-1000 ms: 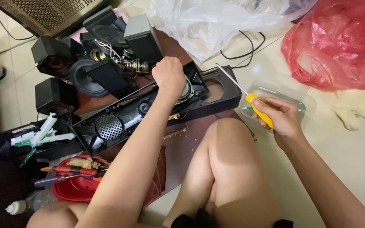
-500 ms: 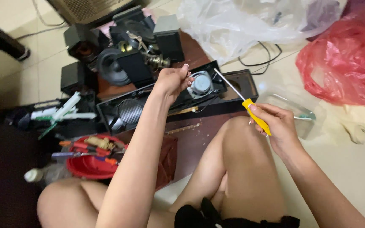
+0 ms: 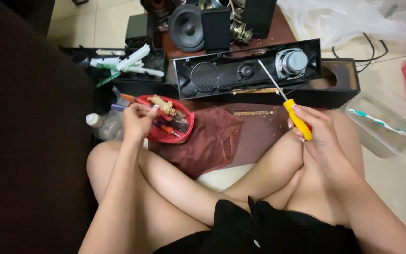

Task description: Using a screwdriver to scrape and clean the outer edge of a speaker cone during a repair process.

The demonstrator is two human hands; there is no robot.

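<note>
Clamped in our right hand (image 3: 318,134) is a yellow-handled screwdriver (image 3: 291,109); the fingers wrap the handle near our knee, and the bare metal shaft runs up and to the left from the fist, its tip lying over the black speaker panel (image 3: 245,70). Our left hand (image 3: 137,121) rests at the near rim of the red bowl (image 3: 186,129), fingers curled in over the small tools inside; we cannot tell whether they pinch anything. That bowl sits just beside our left knee, holding red-handled bits and a scrap of tan material. Between the two hands a dark red cloth (image 3: 210,138) lies crumpled on the floor, touching the bowl's right edge.

Farther out, the long speaker panel leans open, showing a round mesh grille at its left and a silver speaker driver (image 3: 293,62) at its right, with the wooden speaker box (image 3: 339,80) behind it. To our right, well apart from the screwdriver hand, a clear plastic container (image 3: 377,131) holds a toothbrush (image 3: 377,121). To the left of the panel lie white plastic tubes (image 3: 130,61) on a black tray, and a small white bottle (image 3: 95,121) stands near our left hand. Farthest off sit a loose black woofer (image 3: 186,28) and small black speaker boxes.
</note>
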